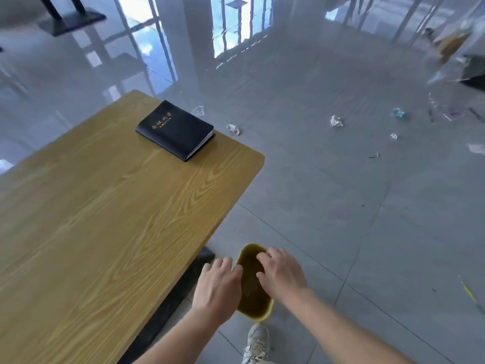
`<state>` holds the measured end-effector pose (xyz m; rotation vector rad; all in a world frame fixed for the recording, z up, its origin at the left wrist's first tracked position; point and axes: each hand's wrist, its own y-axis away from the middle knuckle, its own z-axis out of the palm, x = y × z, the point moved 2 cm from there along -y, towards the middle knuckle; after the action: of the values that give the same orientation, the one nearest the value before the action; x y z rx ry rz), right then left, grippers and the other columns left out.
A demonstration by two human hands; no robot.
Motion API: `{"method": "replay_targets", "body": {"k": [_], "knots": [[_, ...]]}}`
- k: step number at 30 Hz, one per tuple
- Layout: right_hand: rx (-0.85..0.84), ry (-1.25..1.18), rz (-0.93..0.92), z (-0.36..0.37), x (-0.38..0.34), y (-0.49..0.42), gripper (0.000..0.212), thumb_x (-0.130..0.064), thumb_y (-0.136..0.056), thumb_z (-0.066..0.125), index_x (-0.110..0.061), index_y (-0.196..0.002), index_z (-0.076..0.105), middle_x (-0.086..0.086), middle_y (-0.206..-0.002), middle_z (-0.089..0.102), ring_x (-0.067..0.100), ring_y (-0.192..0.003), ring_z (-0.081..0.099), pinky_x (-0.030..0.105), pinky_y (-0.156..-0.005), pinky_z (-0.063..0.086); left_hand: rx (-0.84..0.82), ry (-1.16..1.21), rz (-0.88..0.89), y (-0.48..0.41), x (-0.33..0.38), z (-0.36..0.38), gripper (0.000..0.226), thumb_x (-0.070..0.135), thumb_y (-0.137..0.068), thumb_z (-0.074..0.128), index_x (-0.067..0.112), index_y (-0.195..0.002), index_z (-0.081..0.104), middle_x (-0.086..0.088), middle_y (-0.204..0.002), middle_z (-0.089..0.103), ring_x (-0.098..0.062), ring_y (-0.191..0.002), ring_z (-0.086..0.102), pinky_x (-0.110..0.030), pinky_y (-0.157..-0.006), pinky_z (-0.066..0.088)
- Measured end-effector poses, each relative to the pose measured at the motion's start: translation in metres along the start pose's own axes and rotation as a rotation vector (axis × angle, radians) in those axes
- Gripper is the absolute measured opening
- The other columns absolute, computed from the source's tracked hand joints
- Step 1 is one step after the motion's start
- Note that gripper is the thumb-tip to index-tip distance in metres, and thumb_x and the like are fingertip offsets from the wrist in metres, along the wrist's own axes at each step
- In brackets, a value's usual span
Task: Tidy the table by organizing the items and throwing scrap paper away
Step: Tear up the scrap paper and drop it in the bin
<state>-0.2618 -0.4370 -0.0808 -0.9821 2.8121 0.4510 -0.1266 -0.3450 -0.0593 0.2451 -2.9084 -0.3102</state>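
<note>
Table [105, 219] edge: 2 hands [217, 287] [280, 271] seemingly over bin [252, 290].

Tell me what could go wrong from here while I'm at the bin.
The yellow bin sits right by your shoe, so a step might tip it. Several crumpled paper balls lie on the floor beyond the table and could get missed. The black notebook lies close to the table's corner; a bump might knock it off.
</note>
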Motion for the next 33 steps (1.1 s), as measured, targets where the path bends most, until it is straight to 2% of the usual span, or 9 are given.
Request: {"method": "replay_targets", "body": {"k": [4,8,13,17,27,33], "knots": [[0.051,0.023,-0.106,-0.036,-0.021,-0.008,0.025,-0.038,-0.091,0.057,-0.022,-0.11,0.059,0.001,-0.105,0.061,0.021,-0.093,0.053,0.031,-0.074,0.046,0.072,-0.011,-0.072,0.01,-0.016,-0.033,0.02,0.026,-0.096,0.042,0.023,-0.106,0.059,0.002,-0.102,0.055,-0.019,-0.089,0.05,-0.033,-0.08,0.041],[0.065,0.045,-0.22,-0.06,-0.043,-0.021,0.021,-0.036,-0.091,0.052,-0.023,-0.107,0.058,0.0,-0.104,0.06,0.018,-0.088,0.052,0.028,-0.073,0.049,0.117,-0.004,-0.192,0.03,-0.037,-0.058,0.023,0.022,-0.095,0.041,0.024,-0.11,0.059,0.002,-0.105,0.053,-0.02,-0.094,0.051,-0.034,-0.082,0.042],[0.079,0.046,-0.375,-0.083,-0.085,-0.041,0.032,-0.041,-0.089,0.056,-0.024,-0.116,0.057,-0.001,-0.107,0.06,0.017,-0.094,0.054,0.028,-0.076,0.05,0.185,0.009,-0.363,0.069,-0.076,-0.084,0.02,0.023,-0.094,0.042,0.024,-0.103,0.06,0.001,-0.102,0.055,-0.021,-0.091,0.052,-0.034,-0.08,0.043],[0.104,0.064,-0.492,-0.094,-0.141,-0.047,0.029,-0.038,-0.089,0.059,-0.024,-0.115,0.059,-0.001,-0.109,0.061,0.017,-0.095,0.054,0.024,-0.072,0.043,0.223,0.011,-0.529,0.111,-0.113,-0.096,0.018,0.021,-0.09,0.047,0.023,-0.102,0.06,0.001,-0.101,0.055,-0.022,-0.092,0.052,-0.033,-0.079,0.043],[0.052,0.081,-0.642,-0.085,-0.303,-0.023,0.038,-0.039,-0.09,0.06,-0.023,-0.124,0.059,0.001,-0.12,0.059,0.023,-0.111,0.052,0.034,-0.089,0.046,0.309,0.049,-0.729,0.229,-0.199,-0.104,0.022,0.029,-0.087,0.049,0.023,-0.106,0.059,-0.001,-0.106,0.055,-0.025,-0.099,0.053,-0.037,-0.085,0.045],[-0.026,0.093,-0.729,-0.059,-0.392,0.002,0.041,-0.041,-0.091,0.057,-0.026,-0.129,0.055,-0.001,-0.125,0.057,0.022,-0.116,0.05,0.033,-0.094,0.043,0.327,0.102,-0.865,0.307,-0.243,-0.093,0.019,0.028,-0.088,0.05,0.023,-0.105,0.058,0.0,-0.106,0.054,-0.024,-0.099,0.052,-0.036,-0.085,0.043]]}}
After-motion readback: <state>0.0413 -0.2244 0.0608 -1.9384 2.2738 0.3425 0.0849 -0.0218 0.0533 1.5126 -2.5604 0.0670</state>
